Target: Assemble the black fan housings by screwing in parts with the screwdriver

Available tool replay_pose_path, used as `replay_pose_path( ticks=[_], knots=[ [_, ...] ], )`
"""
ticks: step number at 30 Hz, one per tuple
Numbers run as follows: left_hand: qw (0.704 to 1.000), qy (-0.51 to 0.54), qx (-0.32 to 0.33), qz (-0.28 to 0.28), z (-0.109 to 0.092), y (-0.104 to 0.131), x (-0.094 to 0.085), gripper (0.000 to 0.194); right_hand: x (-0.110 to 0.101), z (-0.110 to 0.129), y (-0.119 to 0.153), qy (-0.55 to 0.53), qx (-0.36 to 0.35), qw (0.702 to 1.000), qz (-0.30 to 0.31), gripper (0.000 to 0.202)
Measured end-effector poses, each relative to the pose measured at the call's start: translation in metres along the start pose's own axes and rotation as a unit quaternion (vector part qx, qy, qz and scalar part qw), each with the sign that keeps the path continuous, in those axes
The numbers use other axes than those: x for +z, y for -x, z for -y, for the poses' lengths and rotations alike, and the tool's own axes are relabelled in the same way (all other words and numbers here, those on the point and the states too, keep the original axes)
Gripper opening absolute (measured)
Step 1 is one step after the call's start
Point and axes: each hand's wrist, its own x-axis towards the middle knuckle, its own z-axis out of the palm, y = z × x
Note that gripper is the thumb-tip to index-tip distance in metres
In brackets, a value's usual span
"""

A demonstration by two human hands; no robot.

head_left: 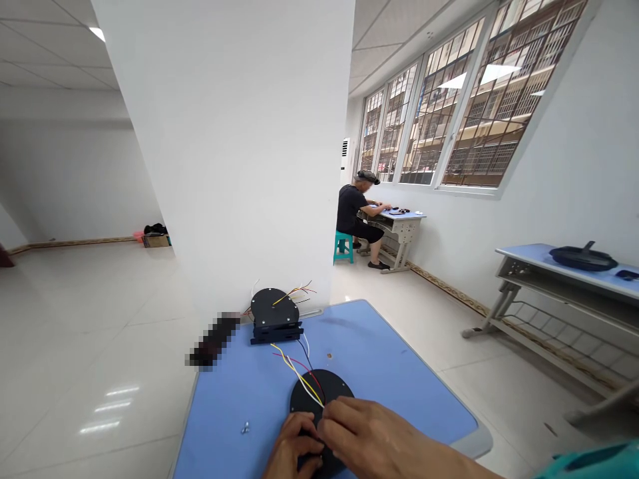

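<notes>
A round black plate (329,382) lies on the blue tabletop in front of me. Yellow, white, red and black wires (299,378) rise from its middle and run toward the far side. My left hand (294,446) has its curled fingers on the plate's near left part. Over the plate's centre, close to where the wires come out, my right hand (359,429) is closed in a pinch. Whatever sits between its fingertips is hidden. Farther back, a stack of black plates and brackets (274,313) with loose coloured wires stands at the table's far edge.
Small silver screws (245,428) lie on the blue table (224,399) at left. A blurred dark object (214,339) is at its far left edge. Behind rises a white pillar (239,166). A person (354,206) sits at another desk; a desk (529,259) holding a black tray stands right.
</notes>
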Motion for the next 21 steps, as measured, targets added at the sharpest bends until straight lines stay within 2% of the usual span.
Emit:
replay_pose_path(
  ticks=[6, 9, 15, 17, 21],
  knots=[
    [0.999, 0.011, 0.002, -0.034, 0.006, 0.001, 0.005, 0.028, 0.008, 0.005, -0.004, -0.045, 0.041, 0.998, -0.004, 0.010],
    [0.999, 0.019, 0.012, -0.043, 0.009, 0.001, 0.007, 0.030, 0.002, 0.005, -0.006, -0.059, 0.066, 0.996, 0.005, 0.014],
    [1.000, 0.014, 0.006, -0.026, 0.012, -0.001, 0.004, 0.030, -0.008, 0.003, -0.004, -0.109, 0.096, 0.989, 0.002, 0.013],
    [0.999, 0.014, 0.002, -0.029, 0.010, 0.000, 0.004, 0.029, -0.008, 0.002, -0.005, -0.094, 0.079, 0.992, 0.008, 0.013],
    [0.999, 0.013, -0.002, -0.043, 0.003, 0.002, 0.005, 0.023, -0.011, 0.003, -0.011, -0.058, -0.029, 0.998, 0.028, 0.014]
  ],
)
